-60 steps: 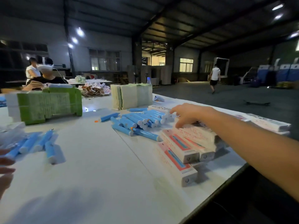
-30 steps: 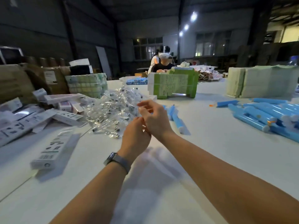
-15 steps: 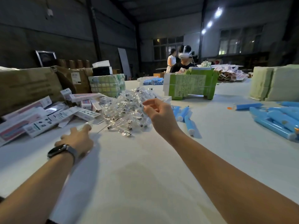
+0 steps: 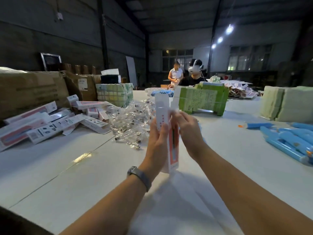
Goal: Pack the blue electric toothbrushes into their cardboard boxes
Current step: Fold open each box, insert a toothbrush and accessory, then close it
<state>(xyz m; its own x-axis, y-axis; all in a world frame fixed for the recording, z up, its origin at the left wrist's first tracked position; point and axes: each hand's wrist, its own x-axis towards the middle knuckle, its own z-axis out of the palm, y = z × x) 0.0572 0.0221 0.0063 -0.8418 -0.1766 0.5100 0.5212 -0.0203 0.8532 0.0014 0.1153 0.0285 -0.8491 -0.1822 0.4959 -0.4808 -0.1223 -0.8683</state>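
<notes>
A long white cardboard box (image 4: 173, 150) with a red panel stands upright in front of me above the white table (image 4: 76, 175). My left hand (image 4: 156, 138) grips its left side, thumb across the front. My right hand (image 4: 188, 128) pinches the box near its upper end, where a flap (image 4: 161, 101) sticks up. Blue electric toothbrushes (image 4: 291, 139) lie in a heap at the right. More flat and folded boxes (image 4: 50, 123) are piled at the left.
A heap of small clear plastic packets (image 4: 133, 119) lies behind my hands. Large brown cartons (image 4: 32, 90) stand at the far left, a green bundle (image 4: 203, 99) at the centre back, pale stacks (image 4: 286, 104) at the right. Two people are at the far end.
My left hand took a box from the left pile and lifted it to the middle. My right hand came in and now holds the box's upper end.
</notes>
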